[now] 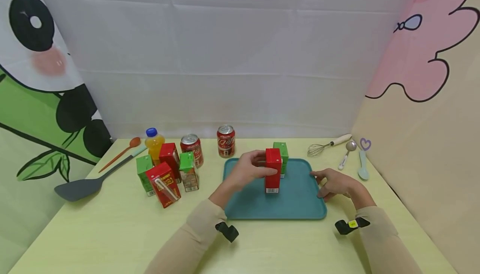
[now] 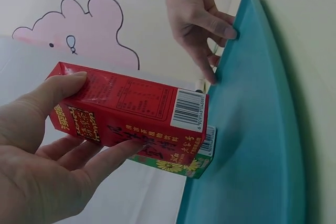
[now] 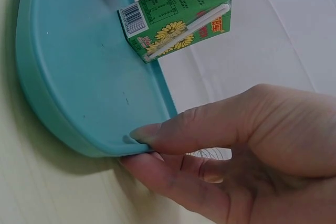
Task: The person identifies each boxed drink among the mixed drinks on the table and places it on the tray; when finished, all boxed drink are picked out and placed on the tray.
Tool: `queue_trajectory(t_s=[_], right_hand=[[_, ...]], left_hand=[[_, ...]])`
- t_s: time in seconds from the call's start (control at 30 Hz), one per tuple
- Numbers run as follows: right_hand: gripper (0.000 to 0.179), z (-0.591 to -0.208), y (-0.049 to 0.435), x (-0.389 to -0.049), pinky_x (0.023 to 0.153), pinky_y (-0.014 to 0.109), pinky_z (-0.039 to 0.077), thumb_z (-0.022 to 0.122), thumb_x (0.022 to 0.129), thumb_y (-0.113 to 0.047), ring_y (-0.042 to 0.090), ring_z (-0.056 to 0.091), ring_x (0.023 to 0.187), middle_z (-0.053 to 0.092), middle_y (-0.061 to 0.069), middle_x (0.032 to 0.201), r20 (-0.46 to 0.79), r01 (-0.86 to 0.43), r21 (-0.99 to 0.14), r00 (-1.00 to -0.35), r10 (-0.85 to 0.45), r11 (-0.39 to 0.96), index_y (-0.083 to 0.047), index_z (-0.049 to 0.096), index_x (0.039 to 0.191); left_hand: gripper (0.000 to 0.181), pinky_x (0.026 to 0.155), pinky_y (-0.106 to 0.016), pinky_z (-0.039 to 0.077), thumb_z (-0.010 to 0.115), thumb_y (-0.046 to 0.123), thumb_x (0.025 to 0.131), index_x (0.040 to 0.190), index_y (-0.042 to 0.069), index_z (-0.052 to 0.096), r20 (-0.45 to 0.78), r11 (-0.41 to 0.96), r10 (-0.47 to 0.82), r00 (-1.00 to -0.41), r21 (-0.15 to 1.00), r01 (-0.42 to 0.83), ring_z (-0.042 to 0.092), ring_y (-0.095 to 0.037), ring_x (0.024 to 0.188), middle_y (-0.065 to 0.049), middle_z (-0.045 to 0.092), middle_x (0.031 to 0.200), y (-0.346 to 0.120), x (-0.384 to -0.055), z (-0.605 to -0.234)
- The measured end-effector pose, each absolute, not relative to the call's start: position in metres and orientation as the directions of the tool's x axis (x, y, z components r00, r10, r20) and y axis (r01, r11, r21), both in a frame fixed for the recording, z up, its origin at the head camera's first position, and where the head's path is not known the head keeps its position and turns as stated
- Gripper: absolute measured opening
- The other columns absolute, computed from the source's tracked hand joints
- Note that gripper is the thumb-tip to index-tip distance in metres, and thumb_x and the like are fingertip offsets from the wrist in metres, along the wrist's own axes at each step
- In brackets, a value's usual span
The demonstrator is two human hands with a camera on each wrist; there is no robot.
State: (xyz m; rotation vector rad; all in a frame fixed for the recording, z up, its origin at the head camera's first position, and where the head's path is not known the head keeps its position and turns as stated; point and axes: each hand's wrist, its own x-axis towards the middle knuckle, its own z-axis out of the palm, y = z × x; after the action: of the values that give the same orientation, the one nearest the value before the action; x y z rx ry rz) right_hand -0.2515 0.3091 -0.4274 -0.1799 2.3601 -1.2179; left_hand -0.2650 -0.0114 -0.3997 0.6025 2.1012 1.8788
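My left hand [image 1: 249, 170] grips a red drink carton [image 1: 273, 170] between thumb and fingers, over the teal tray [image 1: 247, 203]. In the left wrist view the barcode end of the red carton [image 2: 131, 111] faces the tray, and whether it touches is hard to tell. Just behind it a green drink carton [image 1: 283, 153] stands upright on the tray; its straw and yellow flowers show on the green carton [image 3: 178, 17] in the right wrist view. With thumb above and fingers below, my right hand [image 1: 335, 184] pinches the right rim of the tray.
Left of the tray stand red cartons [image 1: 163, 184], green cartons [image 1: 188, 172], an orange juice bottle [image 1: 154, 145] and two cola cans [image 1: 226, 141]. A grey spatula [image 1: 80, 188] and a red spoon [image 1: 123, 151] lie far left. A whisk [image 1: 326, 145], measuring spoon [image 1: 348, 151] and pale-blue utensil [image 1: 363, 165] lie right.
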Motion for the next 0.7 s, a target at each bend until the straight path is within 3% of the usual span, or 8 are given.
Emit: queue_trajectory(t_s=[0.23,0.7], right_hand=[[0.082,-0.428,0.310,-0.252,0.071,0.041,0.061,0.071,0.077,0.014,0.026,0.066,0.075,0.048,0.024,0.119,-0.347,0.099,-0.801,-0.880,-0.324,0.590,0.011,0.033,0.150],[0.080,-0.429,0.310,-0.253,0.072,0.040,0.061,0.072,0.077,0.011,0.026,0.065,0.076,0.049,0.022,0.117,-0.357,0.107,-0.778,-0.886,-0.295,0.619,0.009,0.036,0.149]], left_hand=[[0.064,0.086,-0.041,0.058,0.081,0.020,0.085,0.142,0.017,0.053,0.072,0.078,0.480,-0.875,0.989,0.124,0.056,-0.027,0.120,-0.003,0.060,0.129,0.000,-0.262,-0.407],[0.065,0.086,-0.040,0.056,0.082,0.016,0.084,0.142,0.016,0.052,0.086,0.103,0.473,-0.877,0.983,0.152,0.057,-0.026,0.115,-0.004,0.062,0.123,0.019,-0.254,-0.419]])
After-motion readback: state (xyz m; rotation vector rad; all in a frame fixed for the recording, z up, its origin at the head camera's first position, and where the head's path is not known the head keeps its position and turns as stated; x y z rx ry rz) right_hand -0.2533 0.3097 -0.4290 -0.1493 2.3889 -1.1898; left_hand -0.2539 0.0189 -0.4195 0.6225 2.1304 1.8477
